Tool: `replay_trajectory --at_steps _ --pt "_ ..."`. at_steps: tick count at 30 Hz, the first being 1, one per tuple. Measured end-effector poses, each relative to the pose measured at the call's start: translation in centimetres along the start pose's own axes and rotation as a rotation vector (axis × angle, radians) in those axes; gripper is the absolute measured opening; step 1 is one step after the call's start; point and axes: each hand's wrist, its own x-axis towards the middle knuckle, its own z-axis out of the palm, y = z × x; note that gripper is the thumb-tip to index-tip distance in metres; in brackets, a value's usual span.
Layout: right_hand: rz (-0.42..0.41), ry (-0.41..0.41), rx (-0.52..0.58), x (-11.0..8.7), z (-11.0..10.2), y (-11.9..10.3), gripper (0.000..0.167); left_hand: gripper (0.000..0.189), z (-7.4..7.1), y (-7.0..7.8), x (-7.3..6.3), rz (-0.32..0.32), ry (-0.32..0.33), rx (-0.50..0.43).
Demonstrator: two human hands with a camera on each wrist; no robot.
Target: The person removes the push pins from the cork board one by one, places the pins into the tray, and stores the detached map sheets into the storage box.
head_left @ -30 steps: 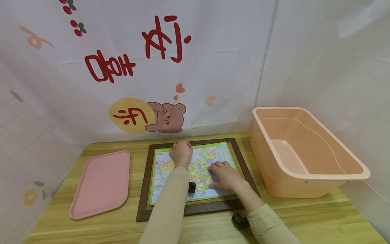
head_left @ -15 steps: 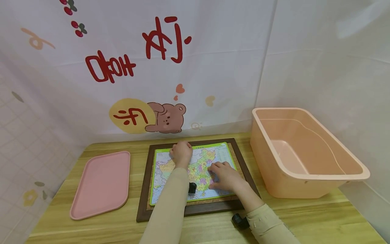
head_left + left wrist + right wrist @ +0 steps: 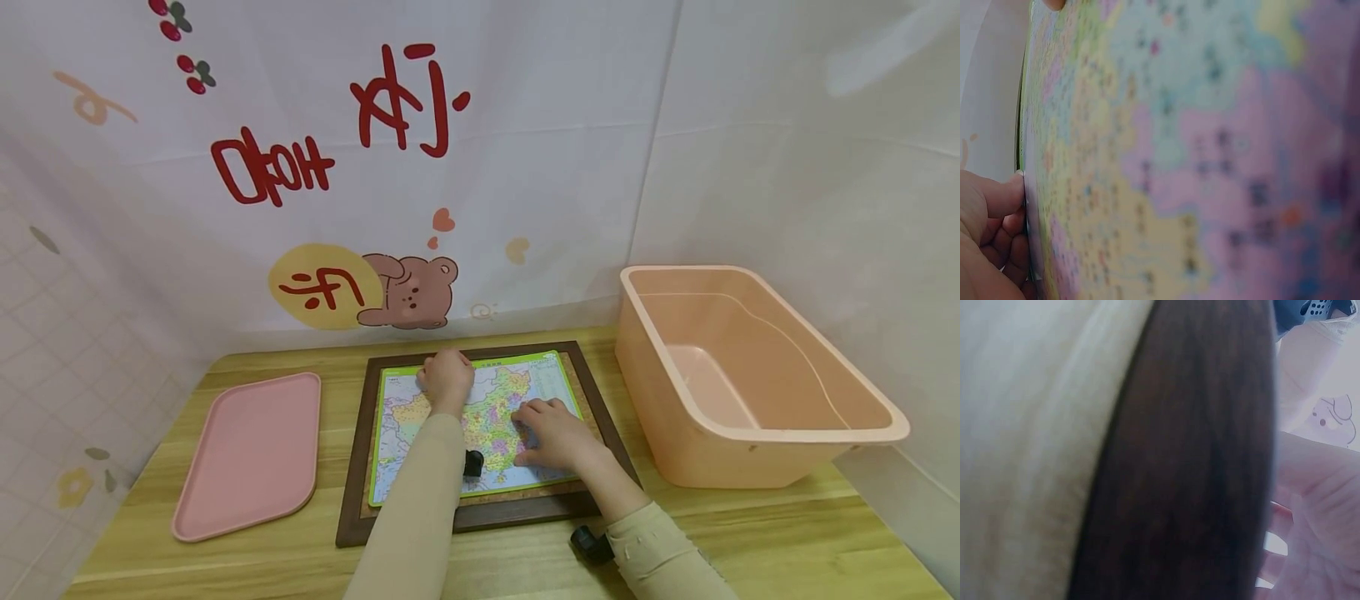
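Observation:
A map [image 3: 491, 433] with a bright green border lies over the cork board [image 3: 517, 494] inside a dark wooden frame [image 3: 525, 510]. At the map's far edge, left of its middle, is my left hand [image 3: 448, 379]. In the left wrist view, its thumb [image 3: 1005, 195] meets the map's edge with the fingers curled below, pinching it. My right hand [image 3: 555, 433] rests on the right half of the map, its fingers spread and slightly bent. The right wrist view has the frame's dark side [image 3: 1179, 456] close up, beside the palm [image 3: 1329, 506].
A pink tray [image 3: 255, 454] lies on the wooden table [image 3: 517, 567] at left. To the right of the frame stands a deep peach tub [image 3: 675, 417]. Behind hangs a white printed cloth [image 3: 555, 192]. Black wrist devices [image 3: 592, 544] sit at both wrists.

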Motion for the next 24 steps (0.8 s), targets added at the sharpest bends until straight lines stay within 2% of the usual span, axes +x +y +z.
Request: replay_trajectory --at_steps 13,24 --pt "-0.008 0.001 0.005 -0.1 0.0 -0.1 0.06 0.04 -0.4 0.0 -0.3 0.017 -0.037 0.025" --pt "0.005 -0.007 0.006 -0.1 -0.1 -0.2 0.059 0.029 -1.3 -0.5 -0.6 0.054 -0.079 -0.06"
